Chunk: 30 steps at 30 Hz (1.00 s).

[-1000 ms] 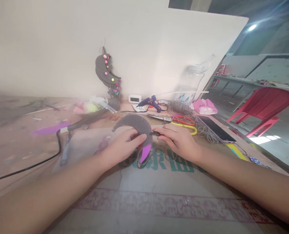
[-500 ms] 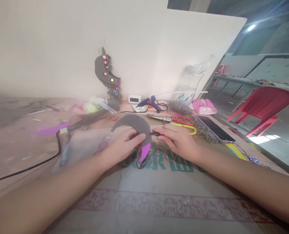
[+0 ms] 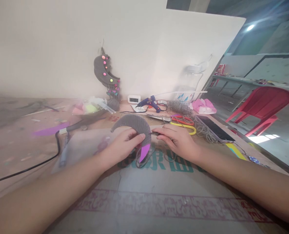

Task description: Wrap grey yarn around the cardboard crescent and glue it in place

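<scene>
The fingers (image 3: 137, 139) of my left hand (image 3: 121, 146) are closed around the grey crescent (image 3: 134, 122). They lie over its front face, but the thumb behind it I cannot see. I hold it standing on the cardboard sheet (image 3: 159, 195), I think so that both faces stay free and the wound yarn does not slide. Its arch rises at 12 o'clock from my knuckles and its bare purple tip (image 3: 144, 152) points down at 5 o'clock from my fingertips, touching or almost touching the sheet. The fingertips (image 3: 162, 130) of my right hand (image 3: 177, 139) are pinched on the yarn strand (image 3: 154, 133), at 3 o'clock from the crescent and just beside its edge. The strand between the 2 hands looks short and tight, probably to keep the turns close together. The slack yarn (image 3: 144, 162) lies in a loop at 6 o'clock under the tip. The scissors (image 3: 183, 125) lie near, at 1 o'clock from my right hand, and the glue gun (image 3: 150, 103) stands further, at 12 o'clock, I suppose to be in easy reach.
</scene>
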Each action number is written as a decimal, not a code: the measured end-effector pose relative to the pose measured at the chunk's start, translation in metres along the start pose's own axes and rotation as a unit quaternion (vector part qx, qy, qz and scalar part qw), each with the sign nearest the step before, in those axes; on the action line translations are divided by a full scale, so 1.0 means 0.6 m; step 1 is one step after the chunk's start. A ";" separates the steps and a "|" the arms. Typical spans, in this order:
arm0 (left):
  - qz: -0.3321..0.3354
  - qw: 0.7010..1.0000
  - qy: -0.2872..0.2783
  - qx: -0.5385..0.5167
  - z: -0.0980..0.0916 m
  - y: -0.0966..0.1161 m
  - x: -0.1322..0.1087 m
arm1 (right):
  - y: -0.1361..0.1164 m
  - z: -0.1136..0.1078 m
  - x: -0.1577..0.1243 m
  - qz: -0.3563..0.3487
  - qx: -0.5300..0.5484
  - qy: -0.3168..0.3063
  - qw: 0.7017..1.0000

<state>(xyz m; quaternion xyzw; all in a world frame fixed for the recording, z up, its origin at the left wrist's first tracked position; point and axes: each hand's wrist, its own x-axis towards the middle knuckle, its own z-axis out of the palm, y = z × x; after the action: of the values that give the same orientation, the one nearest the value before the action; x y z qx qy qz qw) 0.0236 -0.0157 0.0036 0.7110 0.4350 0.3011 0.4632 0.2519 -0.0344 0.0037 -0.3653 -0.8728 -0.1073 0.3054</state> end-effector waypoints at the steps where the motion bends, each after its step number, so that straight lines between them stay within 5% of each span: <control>1: -0.006 1.000 0.000 -0.001 0.000 0.001 0.000 | 0.000 0.000 0.000 0.009 0.001 0.005 1.000; 30: 0.011 1.000 0.005 0.003 0.000 0.007 -0.001 | 0.001 0.002 -0.001 -0.021 0.001 -0.006 1.000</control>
<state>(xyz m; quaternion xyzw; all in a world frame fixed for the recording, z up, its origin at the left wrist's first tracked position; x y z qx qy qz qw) 0.0248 -0.0172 0.0073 0.7160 0.4302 0.3081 0.4554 0.2522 -0.0336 0.0025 -0.3472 -0.8822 -0.1105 0.2983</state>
